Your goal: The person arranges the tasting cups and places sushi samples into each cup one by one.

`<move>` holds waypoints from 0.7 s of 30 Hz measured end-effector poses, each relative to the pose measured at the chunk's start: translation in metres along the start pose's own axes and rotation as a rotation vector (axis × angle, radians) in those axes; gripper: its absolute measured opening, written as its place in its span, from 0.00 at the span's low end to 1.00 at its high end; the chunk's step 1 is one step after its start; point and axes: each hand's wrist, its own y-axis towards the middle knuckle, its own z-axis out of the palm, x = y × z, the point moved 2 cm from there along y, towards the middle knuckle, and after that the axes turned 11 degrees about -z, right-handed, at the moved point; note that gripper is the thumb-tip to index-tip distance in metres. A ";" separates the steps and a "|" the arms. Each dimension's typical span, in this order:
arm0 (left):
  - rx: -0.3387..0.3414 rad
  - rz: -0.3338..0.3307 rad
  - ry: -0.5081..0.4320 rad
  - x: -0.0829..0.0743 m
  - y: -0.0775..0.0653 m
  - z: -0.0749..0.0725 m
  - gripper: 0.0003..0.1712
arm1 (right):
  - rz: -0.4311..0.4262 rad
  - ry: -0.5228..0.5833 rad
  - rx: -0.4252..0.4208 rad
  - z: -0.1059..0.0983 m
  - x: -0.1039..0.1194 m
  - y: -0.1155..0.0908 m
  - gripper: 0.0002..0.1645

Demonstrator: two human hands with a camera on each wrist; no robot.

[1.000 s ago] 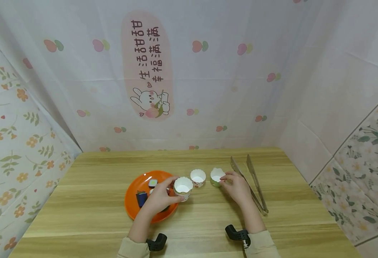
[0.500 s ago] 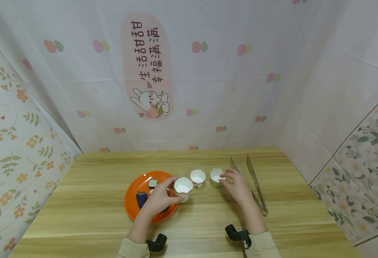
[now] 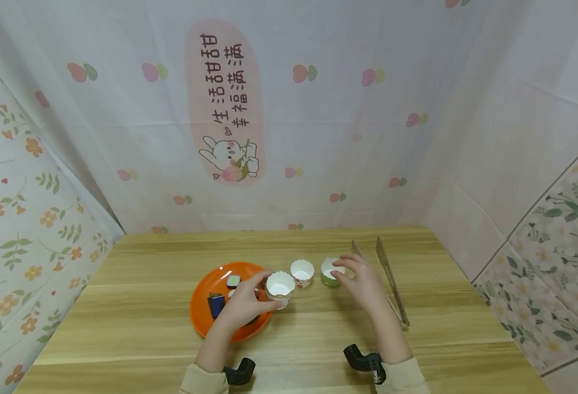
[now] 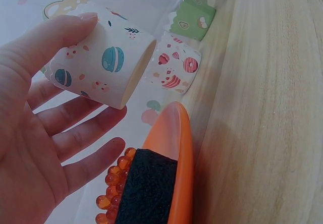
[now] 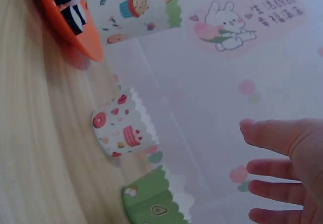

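Observation:
My left hand (image 3: 248, 300) holds a white paper baking cup (image 4: 108, 52) with macaron prints between thumb and fingers, up above the orange plate's right edge. A patterned scalloped edge shows at its top. On the table to the right stands a white baking cup (image 3: 301, 273) printed with red sweets. Beside that one is a green baking cup (image 3: 329, 279) with an avocado print. My right hand (image 3: 363, 282) hovers at the green cup's right, fingers spread and holding nothing. In the right wrist view the right fingertips (image 5: 248, 126) are apart from the cups.
The orange plate (image 3: 200, 314) at the left bears several sushi pieces, including a dark-wrapped one with orange roe (image 4: 149, 186). Metal tongs (image 3: 391, 279) lie spread on the table (image 3: 313, 350), just right of my right hand. Printed curtains enclose the back and sides.
My right fingers have let go of the green cup's rim and drawn slightly up and away to the right. The left hand stays in place with its cup.

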 end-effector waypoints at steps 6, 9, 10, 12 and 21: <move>0.001 -0.003 -0.003 0.000 0.000 0.000 0.39 | -0.074 -0.025 -0.008 -0.006 0.018 0.001 0.14; 0.001 -0.006 -0.001 0.000 0.000 0.000 0.39 | -0.093 -0.017 -0.005 -0.007 0.026 0.001 0.14; 0.001 -0.006 -0.001 0.000 0.000 0.000 0.39 | -0.098 -0.018 -0.002 -0.007 0.028 0.001 0.15; 0.001 -0.003 0.002 0.000 0.000 0.001 0.39 | -0.107 -0.016 -0.002 -0.006 0.031 0.001 0.15; 0.007 0.016 0.004 0.001 0.000 0.001 0.38 | -0.207 0.008 -0.004 0.001 0.042 0.001 0.17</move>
